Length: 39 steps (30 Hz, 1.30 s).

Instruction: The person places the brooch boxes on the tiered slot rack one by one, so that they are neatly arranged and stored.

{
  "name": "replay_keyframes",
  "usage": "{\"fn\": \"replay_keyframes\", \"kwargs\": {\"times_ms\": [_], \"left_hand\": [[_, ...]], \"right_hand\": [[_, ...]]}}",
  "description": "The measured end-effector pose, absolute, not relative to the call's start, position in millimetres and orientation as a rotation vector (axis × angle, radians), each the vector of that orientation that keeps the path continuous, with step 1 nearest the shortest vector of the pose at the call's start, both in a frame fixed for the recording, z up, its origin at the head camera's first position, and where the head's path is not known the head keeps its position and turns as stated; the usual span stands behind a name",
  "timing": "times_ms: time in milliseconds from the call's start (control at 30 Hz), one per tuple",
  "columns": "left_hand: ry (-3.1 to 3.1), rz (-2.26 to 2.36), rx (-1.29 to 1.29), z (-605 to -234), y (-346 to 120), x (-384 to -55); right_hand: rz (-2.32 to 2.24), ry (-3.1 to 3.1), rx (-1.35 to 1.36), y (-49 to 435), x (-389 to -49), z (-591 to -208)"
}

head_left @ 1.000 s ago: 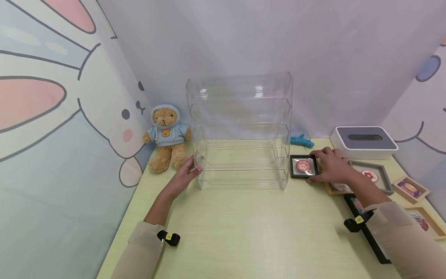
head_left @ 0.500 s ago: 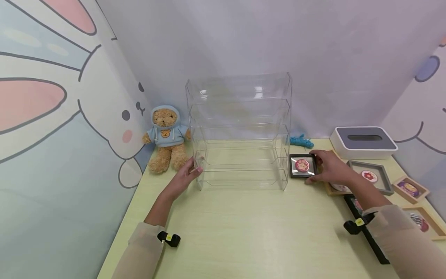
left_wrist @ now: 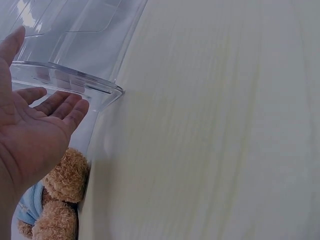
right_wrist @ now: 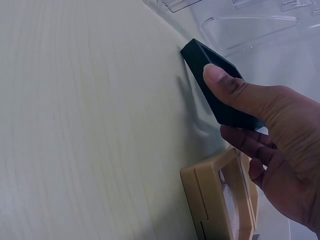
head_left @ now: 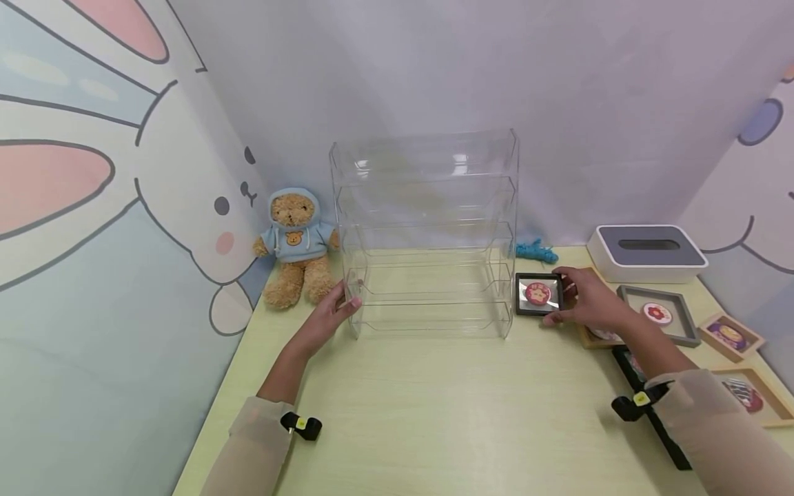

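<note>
A clear acrylic tiered rack (head_left: 434, 303) stands upright at the table's middle back. My left hand (head_left: 325, 317) is at its lower left side, thumb near the front edge and fingers along the outer side; in the left wrist view those fingers look relaxed. Beside the rack's lower right, my right hand (head_left: 592, 300) pinches a small square black frame (head_left: 523, 308) by its right side. Inside that frame is a round red badge (head_left: 537, 294) with a pale flower. In the right wrist view, the thumb (right_wrist: 215, 75) lies along the frame's edge, and the frame is close over the table.
Several frames lie at right: grey (head_left: 685, 320), small wooden (head_left: 732, 336), larger wooden (head_left: 775, 399), and long black (head_left: 666, 434), partly under the right arm. A tissue box (head_left: 648, 255) and blue toy (head_left: 537, 251) stand behind. A teddy bear (head_left: 298, 241) sits left of the rack.
The black frame has tilted slightly in my right hand, with little other shift. My left hand has stayed at the rack's side.
</note>
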<state>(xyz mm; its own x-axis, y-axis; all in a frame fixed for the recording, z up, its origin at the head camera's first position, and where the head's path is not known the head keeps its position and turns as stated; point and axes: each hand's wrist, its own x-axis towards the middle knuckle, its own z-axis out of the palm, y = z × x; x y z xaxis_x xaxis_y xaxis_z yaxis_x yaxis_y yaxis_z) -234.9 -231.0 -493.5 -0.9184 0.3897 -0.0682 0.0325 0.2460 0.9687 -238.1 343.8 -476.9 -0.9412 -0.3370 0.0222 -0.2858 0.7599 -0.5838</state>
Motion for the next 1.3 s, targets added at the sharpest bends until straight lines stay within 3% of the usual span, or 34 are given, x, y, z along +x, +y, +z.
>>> {"fn": "replay_keyframes", "kwargs": {"times_ms": [767, 1300], "left_hand": [[2.225, 1.718, 0.392, -493, -229, -233], [2.224, 1.715, 0.392, -493, -231, -232]], "right_hand": [[-1.091, 2.888, -0.171, 341, -233, -482], [-1.252, 2.902, -0.096, 337, -231, -478]]}}
